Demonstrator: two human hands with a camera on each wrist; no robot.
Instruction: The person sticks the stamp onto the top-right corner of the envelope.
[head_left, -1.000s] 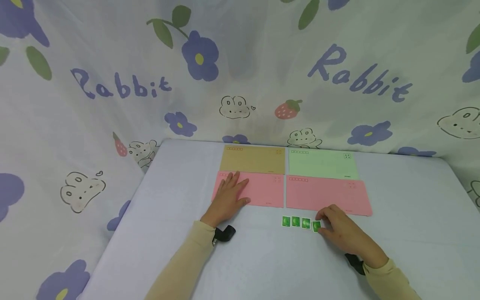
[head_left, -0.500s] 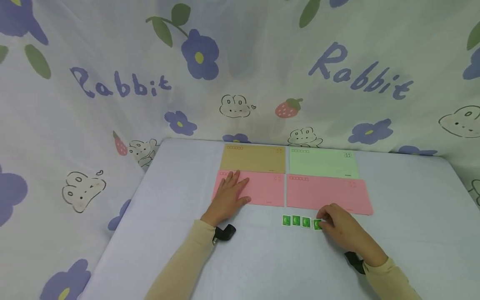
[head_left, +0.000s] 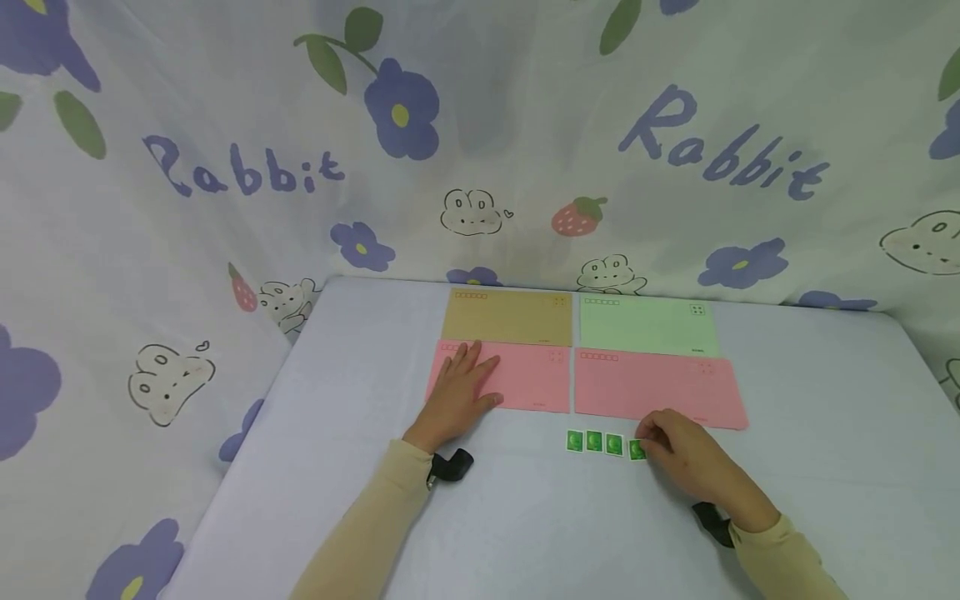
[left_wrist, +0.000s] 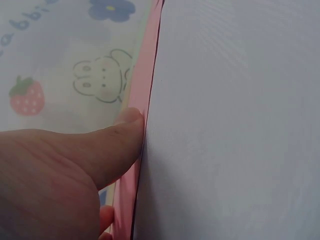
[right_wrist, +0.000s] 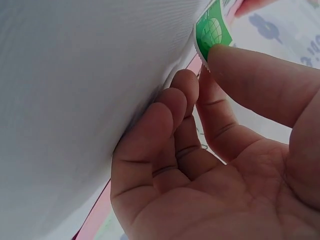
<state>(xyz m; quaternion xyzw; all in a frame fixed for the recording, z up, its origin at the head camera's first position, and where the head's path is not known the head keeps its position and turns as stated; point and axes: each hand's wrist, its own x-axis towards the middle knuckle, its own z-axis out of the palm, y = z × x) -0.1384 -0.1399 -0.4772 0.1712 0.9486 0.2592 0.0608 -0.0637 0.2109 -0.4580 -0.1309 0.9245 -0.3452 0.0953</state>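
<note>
My left hand (head_left: pixel 452 398) lies flat with spread fingers on the left pink envelope (head_left: pixel 531 385). In the left wrist view its thumb (left_wrist: pixel 117 142) rests at the envelope's near edge. My right hand (head_left: pixel 688 458) pinches a green postage stamp (right_wrist: pixel 212 32) between thumb and index finger, the other fingers curled against the white tabletop. That stamp tilts up from the surface in the right wrist view. To its left, three more green stamps (head_left: pixel 594 441) lie in a row, just in front of the right pink envelope (head_left: pixel 651 387).
Behind the pink envelopes lie a tan envelope (head_left: pixel 507 318) and a light green envelope (head_left: pixel 648 327). All bear printed boxes at their upper corners. A patterned curtain (head_left: pixel 510 142) hangs along the table's far edge. A white cloth (head_left: pixel 525 533) covers the table.
My right thumb and index finger have closed over the right end of the rightmost stamp, covering more of it. The left hand stays in place.
</note>
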